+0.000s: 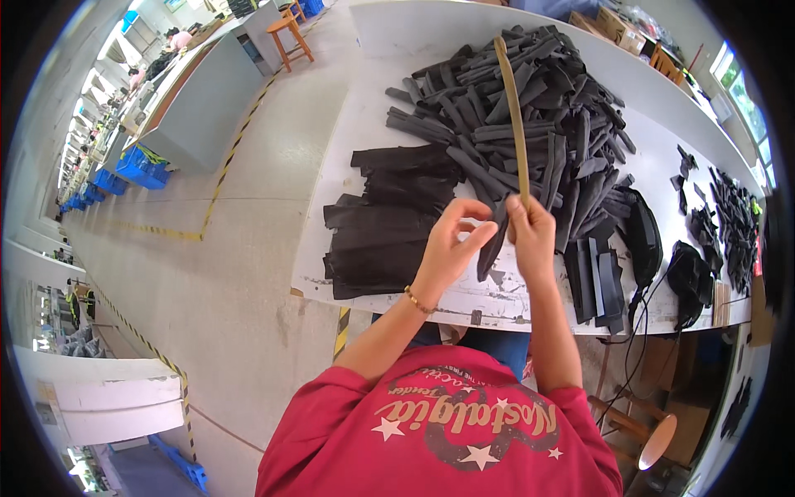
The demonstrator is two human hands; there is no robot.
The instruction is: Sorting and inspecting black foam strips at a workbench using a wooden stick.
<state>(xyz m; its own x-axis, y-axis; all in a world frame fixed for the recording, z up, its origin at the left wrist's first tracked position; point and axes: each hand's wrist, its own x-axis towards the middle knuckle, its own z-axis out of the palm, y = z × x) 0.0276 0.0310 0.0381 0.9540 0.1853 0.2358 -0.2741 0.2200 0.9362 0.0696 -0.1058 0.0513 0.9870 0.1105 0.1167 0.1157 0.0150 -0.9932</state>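
Observation:
My right hand (531,234) is closed around the lower end of a long, thin wooden stick (515,116), which points up and away over the table. A narrow black fabric piece (493,248) hangs between my hands, close to the right thumb. My left hand (455,247) has its thumb and fingers bent together at the fabric's upper left edge; the exact contact is partly hidden. Beyond the hands lies a big heap of rolled black fabric tubes (530,132). Flat black fabric stacks (381,240) lie to the left of my left hand.
Everything lies on a white table (331,178) with a raised back panel. Dark flat strips (598,286), black bundles with cables (642,236) and more black scraps (733,215) are on the right. A stool (654,439) stands low right. Blue crates (142,168) line the far left.

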